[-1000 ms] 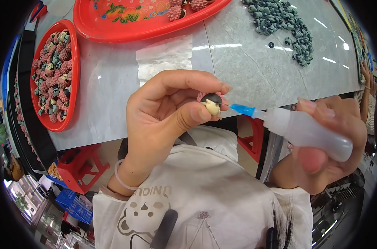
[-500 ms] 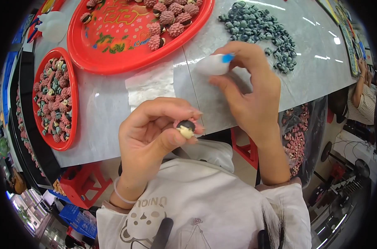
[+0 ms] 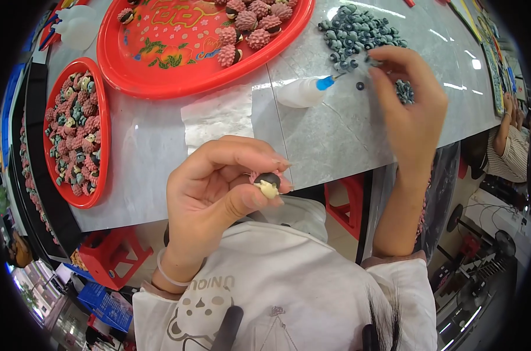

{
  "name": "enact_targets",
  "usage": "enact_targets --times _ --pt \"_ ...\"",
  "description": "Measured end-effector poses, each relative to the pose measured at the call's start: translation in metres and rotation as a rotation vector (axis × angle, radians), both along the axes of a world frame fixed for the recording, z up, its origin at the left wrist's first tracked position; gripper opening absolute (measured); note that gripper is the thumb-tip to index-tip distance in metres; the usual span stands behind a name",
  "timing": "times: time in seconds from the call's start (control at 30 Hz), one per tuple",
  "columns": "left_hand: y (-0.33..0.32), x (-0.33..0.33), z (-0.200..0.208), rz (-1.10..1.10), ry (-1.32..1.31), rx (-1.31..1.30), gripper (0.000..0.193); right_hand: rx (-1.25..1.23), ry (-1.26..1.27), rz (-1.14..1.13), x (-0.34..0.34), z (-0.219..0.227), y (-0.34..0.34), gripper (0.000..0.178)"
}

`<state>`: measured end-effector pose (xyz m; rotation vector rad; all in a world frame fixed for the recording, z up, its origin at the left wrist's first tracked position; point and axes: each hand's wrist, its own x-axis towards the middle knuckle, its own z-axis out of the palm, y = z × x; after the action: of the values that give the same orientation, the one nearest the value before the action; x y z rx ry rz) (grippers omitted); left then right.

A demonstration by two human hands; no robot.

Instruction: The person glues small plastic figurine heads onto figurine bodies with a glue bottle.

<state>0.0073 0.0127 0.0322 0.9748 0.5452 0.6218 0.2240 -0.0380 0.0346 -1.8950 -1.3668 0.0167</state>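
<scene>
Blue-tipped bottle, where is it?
In the head view, the bottle is on the table, right of the white sheet and left of the right hand.

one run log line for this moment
left hand: holds small pink, black and cream figure | right hand: at small blue-grey rounded pieces, grip unclear | white plastic blue-tipped bottle: on grey table

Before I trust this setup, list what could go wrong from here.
The small figure, pinched in the left hand near the edge of the table, could slip and fall.

The white bottle has its thin tip pointing toward the grey-blue pieces; it might drip, or the right hand, close by, could bump it.
</scene>
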Motion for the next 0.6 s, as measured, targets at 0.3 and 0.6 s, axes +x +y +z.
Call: enact_targets --times 0.3,0.6 --pt "-0.003 0.006 0.002 0.004 -0.062 -0.094 0.036 0.104 1.185 0.303 -0.021 0.015 -0.034 0.021" --pt "-0.011 0.009 0.001 0.009 -0.062 -0.034 0.043 0.111 1.037 0.447 -0.057 0.017 -0.037 0.03"
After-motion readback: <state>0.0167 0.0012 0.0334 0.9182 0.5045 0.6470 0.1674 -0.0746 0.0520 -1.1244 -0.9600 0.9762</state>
